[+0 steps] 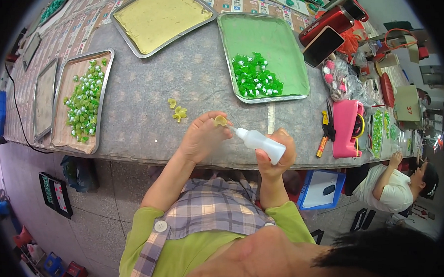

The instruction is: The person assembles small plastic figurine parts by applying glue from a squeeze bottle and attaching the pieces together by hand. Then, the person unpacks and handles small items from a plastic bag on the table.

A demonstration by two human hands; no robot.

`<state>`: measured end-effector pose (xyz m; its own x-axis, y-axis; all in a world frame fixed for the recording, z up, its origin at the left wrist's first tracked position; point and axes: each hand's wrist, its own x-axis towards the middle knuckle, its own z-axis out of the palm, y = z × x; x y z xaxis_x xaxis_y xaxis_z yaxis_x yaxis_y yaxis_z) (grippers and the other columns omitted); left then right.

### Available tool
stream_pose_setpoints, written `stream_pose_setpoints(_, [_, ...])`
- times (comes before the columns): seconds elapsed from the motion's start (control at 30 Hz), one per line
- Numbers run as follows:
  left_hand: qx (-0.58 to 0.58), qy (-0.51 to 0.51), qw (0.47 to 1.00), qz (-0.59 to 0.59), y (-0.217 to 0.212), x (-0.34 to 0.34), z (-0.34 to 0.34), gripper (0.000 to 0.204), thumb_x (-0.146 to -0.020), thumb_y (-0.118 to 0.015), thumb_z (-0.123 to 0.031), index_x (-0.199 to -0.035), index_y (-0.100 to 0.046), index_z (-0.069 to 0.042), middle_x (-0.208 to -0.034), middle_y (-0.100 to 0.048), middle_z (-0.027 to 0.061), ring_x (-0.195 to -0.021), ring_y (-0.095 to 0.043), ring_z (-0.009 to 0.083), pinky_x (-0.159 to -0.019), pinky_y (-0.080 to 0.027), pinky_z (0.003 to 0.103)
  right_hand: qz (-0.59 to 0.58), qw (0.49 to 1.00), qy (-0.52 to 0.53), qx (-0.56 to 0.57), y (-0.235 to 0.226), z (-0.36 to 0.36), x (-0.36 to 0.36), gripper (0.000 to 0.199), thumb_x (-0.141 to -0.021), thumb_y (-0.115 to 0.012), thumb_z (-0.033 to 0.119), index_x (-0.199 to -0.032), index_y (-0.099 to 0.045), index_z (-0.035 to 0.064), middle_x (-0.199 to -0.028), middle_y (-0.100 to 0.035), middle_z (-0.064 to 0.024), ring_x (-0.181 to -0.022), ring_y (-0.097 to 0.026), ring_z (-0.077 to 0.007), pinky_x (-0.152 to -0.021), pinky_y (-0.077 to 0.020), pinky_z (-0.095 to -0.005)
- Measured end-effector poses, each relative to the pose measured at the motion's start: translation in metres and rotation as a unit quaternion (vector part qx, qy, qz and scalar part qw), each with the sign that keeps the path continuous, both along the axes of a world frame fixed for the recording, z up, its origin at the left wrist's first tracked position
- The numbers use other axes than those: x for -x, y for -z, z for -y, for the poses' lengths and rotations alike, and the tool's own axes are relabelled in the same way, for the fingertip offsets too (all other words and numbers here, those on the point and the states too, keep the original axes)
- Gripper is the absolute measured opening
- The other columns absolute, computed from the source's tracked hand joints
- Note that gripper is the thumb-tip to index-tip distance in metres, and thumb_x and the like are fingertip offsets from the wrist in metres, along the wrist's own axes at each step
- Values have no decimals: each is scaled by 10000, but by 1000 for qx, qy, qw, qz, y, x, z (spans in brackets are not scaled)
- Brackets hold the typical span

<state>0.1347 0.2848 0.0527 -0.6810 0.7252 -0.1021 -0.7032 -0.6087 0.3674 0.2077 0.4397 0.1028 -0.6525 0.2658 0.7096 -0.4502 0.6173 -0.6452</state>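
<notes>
The left hand (202,137) pinched a small yellow flower-shaped piece (220,120) between its fingertips, just above the near edge of the grey tabletop (145,92). The right hand (278,153) was clenched around a small white squeeze bottle (260,143), whose thin nozzle pointed left and touched, or nearly touched, the held piece.

Judged from how things lay, the work looked partly done. Two more yellow pieces (177,109) sat loose on the tabletop just beyond the left hand, apparently not yet treated, though that cannot be told for certain.

The green-lined metal tray (272,42) on the far right held a heap of bright green pieces with white centres (255,76), gathered at its near left corner, with most of the lining bare. The tan-lined tray (70,130) at the left held a long scatter of paler green pieces with white dots (84,102). The yellow-lined tray (159,17) at the far middle appeared to hold nothing. A further tray (44,96) at the far left also showed no contents.

To the right lay a pink tool-like object (346,128) and a clear bag of small pink and white parts (337,79). Another person (395,185) sat at the near right, below the tabletop's edge.
</notes>
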Motion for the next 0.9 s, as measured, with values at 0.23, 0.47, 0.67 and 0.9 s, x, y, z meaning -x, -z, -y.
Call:
stream_pose_setpoints(0.23, [18,-26,999,-17,1,0,0,328,-786,-561,-236,-999,-477,-2,-905,-545,104,-806,-569,168,-761,-480,319,24,1000,11,5,-2,-2,-3,344,-630,-709,240,-770,-481,23,-573,-511,-80,-436,-420,-184,-388,-320,-276])
stream_pose_setpoints(0.47, [37,-21,999,-25,-1,0,-2,344,-779,-569,-252,-991,-472,2,-900,-539,91,-790,-571,161,-758,-478,316,29,1000,2,-7,-6,-2,-1,329,-600,-724,209,-749,-492,29,-567,-508,-73,-433,-422,-185,-386,-318,-272])
stream_pose_setpoints(0.67, [54,-20,998,-25,0,-1,0,353,-778,-569,-264,-985,-470,4,-894,-536,91,-791,-568,154,-766,-472,316,32,999,-8,-2,-7,1,2,323,-594,-727,207,-745,-502,32,-563,-502,-71,-432,-427,-186,-384,-317,-272])
stream_pose_setpoints(0.9, [63,-17,998,-26,2,-2,-1,347,-777,-569,-270,-973,-478,1,-891,-537,92,-789,-563,158,-766,-470,319,49,998,-27,-33,-6,0,2,346,-600,-725,210,-784,-498,25,-575,-493,-81,-435,-433,-195,-388,-331,-273])
